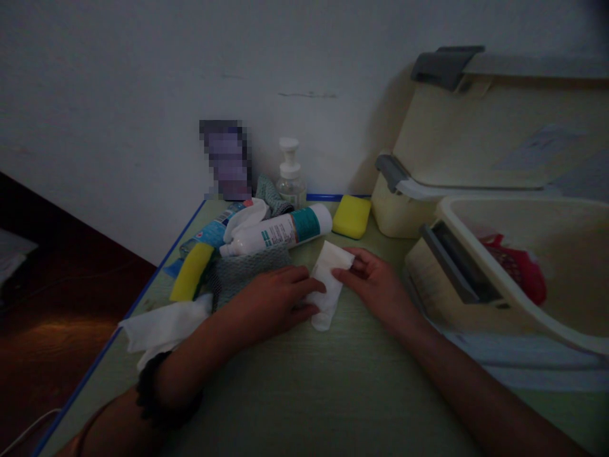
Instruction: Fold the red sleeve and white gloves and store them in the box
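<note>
A folded white tissue (329, 274) lies at a slant just above the table, between my two hands. My right hand (378, 285) pinches its upper right corner between thumb and fingers. At its lower left edge, the thumb and fingers of my left hand (280, 297) close on the tissue. Behind my left hand a grey knitted cloth (247, 270) is spread, with a white and teal bottle (285, 231) lying across it. A yellow sponge (352, 216) rests beyond my right hand. Another yellow sponge (191, 271) leans by a crumpled white cloth (166, 322) near my left forearm.
A clear pump bottle (291, 181) and a blurred-out phone-like object (228, 158) stand against the wall. Beside them lies a blue packet (214, 228). To the right, an open cream bin (457, 298) holds something red (516, 270); a lidded cream box (404, 206) stands behind it.
</note>
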Demonstrator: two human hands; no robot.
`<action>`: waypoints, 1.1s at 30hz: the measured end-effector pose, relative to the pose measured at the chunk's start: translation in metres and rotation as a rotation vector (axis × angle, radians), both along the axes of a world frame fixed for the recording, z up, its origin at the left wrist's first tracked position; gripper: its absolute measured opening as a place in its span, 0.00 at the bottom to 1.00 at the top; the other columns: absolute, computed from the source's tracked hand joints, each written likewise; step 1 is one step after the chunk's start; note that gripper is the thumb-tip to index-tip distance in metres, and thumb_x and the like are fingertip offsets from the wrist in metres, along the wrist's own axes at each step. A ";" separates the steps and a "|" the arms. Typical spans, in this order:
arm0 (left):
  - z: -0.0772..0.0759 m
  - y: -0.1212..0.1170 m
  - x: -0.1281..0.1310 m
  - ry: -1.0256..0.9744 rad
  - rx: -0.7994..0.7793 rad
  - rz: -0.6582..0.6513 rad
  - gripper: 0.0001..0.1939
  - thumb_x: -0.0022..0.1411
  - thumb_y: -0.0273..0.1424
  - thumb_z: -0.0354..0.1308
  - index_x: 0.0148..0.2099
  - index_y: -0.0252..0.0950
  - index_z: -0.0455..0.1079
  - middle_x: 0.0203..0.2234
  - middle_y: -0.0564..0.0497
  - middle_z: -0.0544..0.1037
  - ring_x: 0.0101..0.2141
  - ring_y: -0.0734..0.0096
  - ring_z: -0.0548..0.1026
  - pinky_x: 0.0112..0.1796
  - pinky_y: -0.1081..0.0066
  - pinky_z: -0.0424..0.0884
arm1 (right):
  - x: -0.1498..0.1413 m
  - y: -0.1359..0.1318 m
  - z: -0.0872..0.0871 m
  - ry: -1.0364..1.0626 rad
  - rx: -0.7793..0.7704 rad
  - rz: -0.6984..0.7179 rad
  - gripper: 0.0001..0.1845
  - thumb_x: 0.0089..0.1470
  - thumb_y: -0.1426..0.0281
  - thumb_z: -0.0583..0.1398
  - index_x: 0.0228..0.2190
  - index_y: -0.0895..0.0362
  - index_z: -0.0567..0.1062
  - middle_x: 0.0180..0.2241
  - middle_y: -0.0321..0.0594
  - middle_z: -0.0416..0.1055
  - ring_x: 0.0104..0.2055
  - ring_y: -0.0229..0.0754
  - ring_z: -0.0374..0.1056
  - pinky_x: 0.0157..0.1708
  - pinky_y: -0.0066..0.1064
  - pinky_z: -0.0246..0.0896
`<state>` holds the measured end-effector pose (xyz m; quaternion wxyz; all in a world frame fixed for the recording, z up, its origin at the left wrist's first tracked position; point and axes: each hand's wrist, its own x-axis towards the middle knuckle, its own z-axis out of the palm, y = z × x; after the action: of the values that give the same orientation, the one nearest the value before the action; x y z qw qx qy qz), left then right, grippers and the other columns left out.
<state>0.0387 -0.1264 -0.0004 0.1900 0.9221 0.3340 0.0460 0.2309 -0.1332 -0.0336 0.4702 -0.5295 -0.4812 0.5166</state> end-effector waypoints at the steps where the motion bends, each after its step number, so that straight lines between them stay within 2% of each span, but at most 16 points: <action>1: -0.001 0.000 0.000 0.009 0.012 -0.009 0.15 0.63 0.33 0.52 0.52 0.40 0.67 0.40 0.49 0.72 0.38 0.65 0.72 0.39 0.66 0.68 | 0.000 0.000 -0.001 -0.006 -0.004 -0.008 0.14 0.45 0.73 0.62 0.37 0.55 0.70 0.36 0.39 0.79 0.38 0.44 0.75 0.39 0.40 0.70; 7: -0.002 -0.002 0.001 0.020 0.099 -0.042 0.15 0.64 0.31 0.52 0.52 0.39 0.69 0.46 0.46 0.70 0.45 0.61 0.69 0.44 0.63 0.68 | 0.002 0.001 -0.001 -0.009 -0.009 0.012 0.11 0.47 0.72 0.61 0.36 0.55 0.72 0.36 0.39 0.79 0.37 0.44 0.75 0.41 0.40 0.69; 11: -0.001 -0.002 0.002 0.013 0.081 -0.070 0.14 0.65 0.31 0.49 0.51 0.38 0.69 0.48 0.48 0.71 0.46 0.61 0.69 0.47 0.61 0.67 | 0.000 0.001 0.001 -0.016 0.001 0.023 0.09 0.47 0.71 0.61 0.35 0.54 0.72 0.34 0.38 0.79 0.37 0.44 0.75 0.40 0.39 0.70; 18: -0.004 0.001 0.000 -0.054 0.052 -0.078 0.15 0.67 0.28 0.45 0.53 0.38 0.67 0.49 0.49 0.71 0.49 0.64 0.68 0.50 0.63 0.64 | 0.004 0.002 -0.002 -0.085 0.044 -0.038 0.11 0.48 0.70 0.61 0.37 0.55 0.72 0.35 0.39 0.78 0.38 0.45 0.74 0.40 0.40 0.69; 24: -0.008 0.001 0.002 -0.060 0.057 0.041 0.09 0.63 0.29 0.51 0.45 0.36 0.68 0.42 0.48 0.71 0.41 0.65 0.70 0.42 0.66 0.68 | 0.001 -0.001 0.001 -0.147 0.104 -0.062 0.11 0.48 0.69 0.61 0.37 0.55 0.72 0.34 0.40 0.78 0.36 0.45 0.74 0.38 0.39 0.69; 27: -0.008 0.001 0.002 -0.082 0.069 0.132 0.09 0.60 0.33 0.55 0.42 0.35 0.65 0.39 0.47 0.71 0.42 0.62 0.68 0.42 0.64 0.68 | -0.002 -0.004 0.003 -0.180 0.148 -0.054 0.11 0.49 0.69 0.60 0.37 0.56 0.72 0.33 0.41 0.77 0.35 0.44 0.74 0.35 0.37 0.70; 30: -0.007 0.002 0.000 -0.089 0.081 0.150 0.10 0.59 0.36 0.56 0.41 0.35 0.65 0.38 0.47 0.70 0.41 0.61 0.67 0.42 0.63 0.66 | -0.001 -0.007 0.008 -0.313 0.235 -0.019 0.11 0.50 0.70 0.59 0.39 0.56 0.72 0.35 0.41 0.77 0.36 0.44 0.74 0.33 0.35 0.70; 33: -0.005 0.002 -0.001 -0.064 0.056 0.106 0.10 0.60 0.36 0.54 0.40 0.35 0.66 0.36 0.47 0.70 0.40 0.61 0.66 0.42 0.62 0.65 | 0.005 -0.011 0.018 -0.558 0.374 0.101 0.15 0.49 0.74 0.59 0.41 0.53 0.73 0.39 0.38 0.77 0.39 0.43 0.74 0.36 0.34 0.70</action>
<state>0.0377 -0.1240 -0.0053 0.1722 0.9061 0.3746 0.0949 0.2360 -0.1438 -0.0158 0.3830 -0.5308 -0.7034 0.2773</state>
